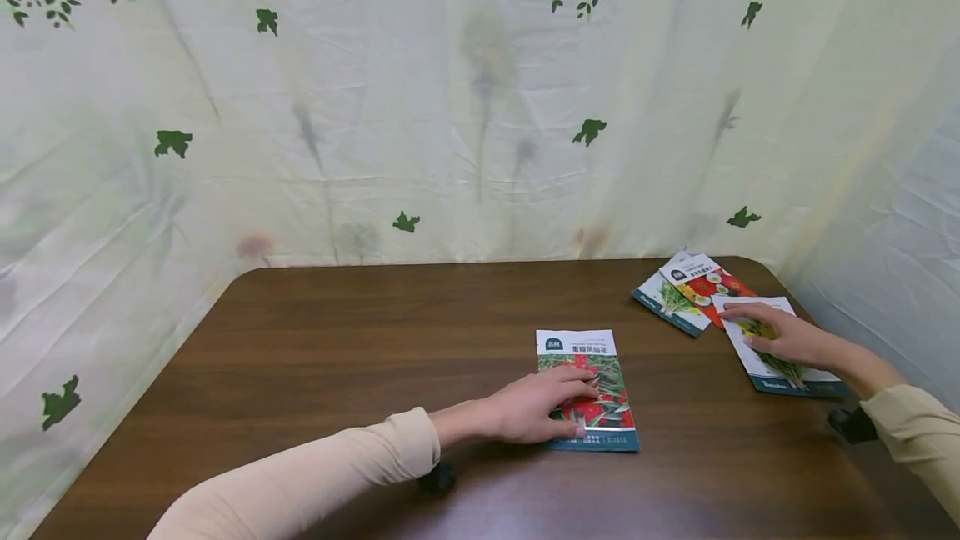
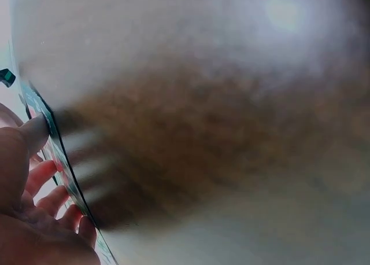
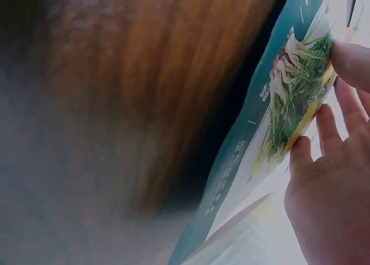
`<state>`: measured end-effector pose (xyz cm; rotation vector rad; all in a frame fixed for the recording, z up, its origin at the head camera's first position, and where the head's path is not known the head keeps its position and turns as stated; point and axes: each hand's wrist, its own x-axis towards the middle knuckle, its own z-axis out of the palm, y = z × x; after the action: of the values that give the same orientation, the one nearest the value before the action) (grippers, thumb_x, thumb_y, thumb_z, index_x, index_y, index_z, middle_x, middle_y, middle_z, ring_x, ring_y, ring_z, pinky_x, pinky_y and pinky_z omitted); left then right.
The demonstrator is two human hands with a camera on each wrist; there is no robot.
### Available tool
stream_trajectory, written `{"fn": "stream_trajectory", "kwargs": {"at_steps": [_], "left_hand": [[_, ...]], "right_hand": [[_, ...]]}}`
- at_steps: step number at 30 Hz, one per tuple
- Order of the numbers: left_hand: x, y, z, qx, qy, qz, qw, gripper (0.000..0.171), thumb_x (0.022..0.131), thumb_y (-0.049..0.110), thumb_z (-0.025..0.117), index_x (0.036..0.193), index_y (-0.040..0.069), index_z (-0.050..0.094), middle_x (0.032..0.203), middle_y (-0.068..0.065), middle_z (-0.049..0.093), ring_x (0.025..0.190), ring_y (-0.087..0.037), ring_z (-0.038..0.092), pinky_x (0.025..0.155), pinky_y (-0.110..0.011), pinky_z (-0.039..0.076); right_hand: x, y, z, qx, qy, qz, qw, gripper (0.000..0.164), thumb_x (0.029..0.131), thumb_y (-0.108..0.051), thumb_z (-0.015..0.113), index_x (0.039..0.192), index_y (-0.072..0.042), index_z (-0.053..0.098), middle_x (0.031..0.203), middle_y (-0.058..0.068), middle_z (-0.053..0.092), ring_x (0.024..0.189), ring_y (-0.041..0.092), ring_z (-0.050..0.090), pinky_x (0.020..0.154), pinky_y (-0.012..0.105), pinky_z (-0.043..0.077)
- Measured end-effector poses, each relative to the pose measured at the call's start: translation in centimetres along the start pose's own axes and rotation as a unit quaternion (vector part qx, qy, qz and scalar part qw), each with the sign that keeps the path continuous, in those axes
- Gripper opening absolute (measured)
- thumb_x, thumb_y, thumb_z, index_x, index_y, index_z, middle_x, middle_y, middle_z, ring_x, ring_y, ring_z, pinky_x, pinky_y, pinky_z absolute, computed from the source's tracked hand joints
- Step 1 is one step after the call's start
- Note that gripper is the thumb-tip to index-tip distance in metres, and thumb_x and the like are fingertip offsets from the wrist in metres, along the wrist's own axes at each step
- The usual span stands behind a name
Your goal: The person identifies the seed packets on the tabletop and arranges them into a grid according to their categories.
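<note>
A seed packet (image 1: pixel 611 398) with red flowers and a blue bottom band lies flat near the middle of the table. On its left part rests my left hand (image 1: pixel 534 405), fingers spread loosely over the printed picture; the left wrist view shows the fingertips (image 2: pixel 53 198) touching its face. At the right, my right hand (image 1: pixel 795 338) lies on a white packet (image 1: pixel 780 382) picturing a leafy plant with pale stems and yellow parts. In the right wrist view its fingers (image 3: pixel 328 132) touch the front of that packet, and the hand covers part of the print.
Beside the right hand, a packet with red and yellow pictures (image 1: pixel 708 283) overlaps a green-vegetable packet (image 1: pixel 672 298). The brown wooden table (image 1: pixel 360 340) ends at a pale leaf-printed curtain (image 1: pixel 450 107) behind and at both sides.
</note>
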<state>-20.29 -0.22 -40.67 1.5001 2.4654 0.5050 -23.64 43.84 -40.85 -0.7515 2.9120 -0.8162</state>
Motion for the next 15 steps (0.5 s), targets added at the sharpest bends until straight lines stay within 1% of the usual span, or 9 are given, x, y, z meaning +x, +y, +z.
{"fn": "stream_trajectory", "kwargs": {"at_steps": [2,6,8,15], "left_hand": [[-0.17,-0.02,0.04,0.0,0.0,0.0,1.0,0.052,0.097,0.036,0.062,0.142,0.014,0.051,0.155,-0.002,0.037,0.143,-0.016,0.029,0.113,-0.033,0.028],[-0.46,-0.06,0.16,0.003,0.002,-0.001,1.0,0.051,0.097,0.036,0.062,0.142,0.014,0.051,0.155,-0.001,0.036,0.143,-0.016,0.029,0.113,-0.033,0.028],[-0.58,-0.06,0.23,0.005,0.002,-0.001,1.0,0.051,0.097,0.036,0.061,0.142,0.014,0.051,0.155,-0.001,0.036,0.143,-0.016,0.029,0.113,-0.033,0.028],[-0.91,-0.03,0.25,0.005,0.002,-0.005,1.0,0.051,0.097,0.037,0.062,0.143,0.015,0.051,0.156,0.0,0.035,0.143,-0.016,0.028,0.112,-0.034,0.03]], "right_hand": [[-0.03,-0.01,0.07,-0.005,0.002,0.002,1.0,0.035,0.094,-0.006,0.064,0.127,0.002,0.057,0.135,0.028,0.048,0.12,0.04,0.04,0.089,0.051,0.042],[-0.02,0.06,0.08,0.011,-0.008,0.002,1.0,0.035,0.094,-0.004,0.063,0.127,0.004,0.055,0.136,0.032,0.045,0.119,0.048,0.036,0.088,0.064,0.038],[-0.04,0.03,0.1,0.016,-0.008,0.005,1.0,0.035,0.094,-0.005,0.063,0.127,0.004,0.055,0.137,0.032,0.044,0.118,0.049,0.035,0.088,0.067,0.037],[-0.06,-0.23,0.07,0.019,-0.006,0.012,1.0,0.036,0.094,-0.006,0.063,0.127,0.005,0.054,0.136,0.032,0.044,0.118,0.048,0.035,0.088,0.069,0.036]]}}
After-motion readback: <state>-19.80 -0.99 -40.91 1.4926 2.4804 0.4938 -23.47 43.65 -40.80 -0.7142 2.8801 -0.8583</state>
